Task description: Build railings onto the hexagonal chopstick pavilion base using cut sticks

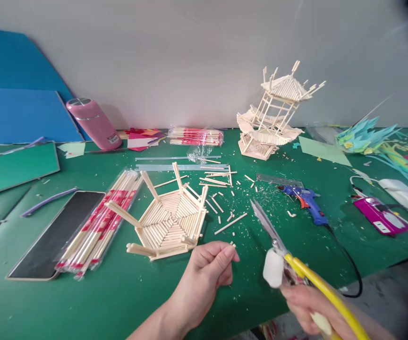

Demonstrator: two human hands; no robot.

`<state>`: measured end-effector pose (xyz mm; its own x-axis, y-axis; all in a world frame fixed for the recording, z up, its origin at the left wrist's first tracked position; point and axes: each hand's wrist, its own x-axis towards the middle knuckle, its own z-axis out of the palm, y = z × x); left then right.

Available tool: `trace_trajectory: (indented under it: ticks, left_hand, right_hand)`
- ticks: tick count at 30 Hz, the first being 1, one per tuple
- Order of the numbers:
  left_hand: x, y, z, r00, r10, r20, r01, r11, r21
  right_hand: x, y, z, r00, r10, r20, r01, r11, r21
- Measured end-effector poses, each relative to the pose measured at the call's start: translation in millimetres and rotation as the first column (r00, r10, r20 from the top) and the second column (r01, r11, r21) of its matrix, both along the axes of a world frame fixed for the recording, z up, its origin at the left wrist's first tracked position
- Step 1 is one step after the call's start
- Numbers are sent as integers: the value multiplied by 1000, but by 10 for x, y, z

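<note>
My left hand [211,269] is closed in a pinch, and the pale end of a short wooden stick [233,244] pokes out past the fingertips. In my right hand [306,302] is a pair of yellow-handled scissors [278,243], blades pointing up and away to the left. A white piece [274,268] sits by the scissors' pivot; I cannot tell whether it belongs to them. Just beyond my left hand lies a polygonal stick base [174,219] with upright posts at its corners. Cut sticks [230,224] and bits are scattered between the base and the blades.
A tilted stick pavilion [273,113] stands at the back right. A blue glue gun [306,203] with a cord lies in front of it, near a magenta power bank [381,215]. Bagged sticks [101,222], a dark phone-like slab [55,236] and a pink flask [94,123] are left.
</note>
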<state>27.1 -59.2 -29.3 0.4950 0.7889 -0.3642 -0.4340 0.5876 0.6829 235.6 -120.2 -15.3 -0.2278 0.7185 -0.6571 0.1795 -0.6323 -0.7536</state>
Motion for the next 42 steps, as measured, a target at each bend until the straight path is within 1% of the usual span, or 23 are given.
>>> trace_trajectory:
  ticks: [4,6,8,10,13,15,17,19,21,22,23,25,27,28,29,31,35,37,38,39,40,41,42]
  left_hand:
    - [3,49,24,999,-37,24,38,999,-16]
    - [-1,58,9,997,-58,43,59,998,-26]
    - [-8,61,-19,995,-75,61,77,996,-34]
    - [-21,59,-49,993,-90,74,93,995,-40]
    - [-56,39,-79,991,-102,83,106,993,-47]
    - [-93,6,-82,994,-105,31,106,994,-37]
    - [-133,-43,-71,984,-125,-130,127,992,6]
    - [-166,-98,-55,919,-152,-364,198,975,95]
    - [-183,-148,-49,797,-113,-594,309,921,239]
    - [-187,-168,-53,723,-49,-689,372,868,328]
    - [-187,-184,-62,648,41,-761,441,794,418]
    - [-183,-200,-93,505,261,-822,583,599,549]
    - [-175,-195,-133,397,448,-801,700,417,580]
    - [-170,-187,-153,350,516,-782,743,356,567]
    - [-164,-176,-174,310,563,-766,773,320,548]
    - [-153,-151,-214,255,609,-751,802,299,516]
    - [-130,-113,-289,211,626,-751,808,321,495]
    - [-119,-106,-313,198,632,-749,811,324,487]
    - [-113,-106,-320,195,633,-749,814,322,484]
    - [-108,-106,-325,194,633,-749,817,319,481]
    - [-103,-107,-327,193,634,-749,820,315,478]
    - [-99,-108,-329,192,635,-749,823,312,475]
    - [-95,-110,-330,191,634,-749,827,308,471]
  right_hand:
    - [-22,170,55,997,-82,-2,81,995,-55]
    - [-41,216,103,992,-84,93,83,996,11]
    - [-34,242,134,963,-52,264,14,989,144]
    - [17,259,121,894,-37,446,-73,971,226]
    - [165,278,13,750,-45,659,-148,961,233]
    - [277,284,-78,637,-72,768,-181,954,240]
    - [368,283,-149,520,-91,850,-210,950,231]
    - [427,275,-188,422,-97,901,-230,950,210]
    - [456,264,-203,355,-98,930,-246,950,194]
    - [462,258,-205,335,-96,937,-254,949,187]
    - [465,253,-208,324,-90,942,-259,949,180]
    - [465,244,-217,317,-96,944,-283,940,191]
    - [467,238,-238,309,-118,944,-319,922,220]
    - [471,234,-253,305,-134,943,-339,910,239]
    - [478,229,-271,298,-150,943,-358,898,256]
    - [504,211,-307,281,-172,944,-388,879,276]
    - [565,151,-299,217,-207,954,-457,842,286]
    - [540,132,-226,171,-264,949,-510,801,315]
    - [496,135,-180,165,-310,936,-539,767,349]
    - [427,149,-134,183,-358,915,-565,724,396]
    - [333,176,-96,229,-394,890,-587,673,450]
    - [220,216,-70,303,-417,857,-598,618,511]
    - [94,269,-59,395,-395,830,-610,563,558]
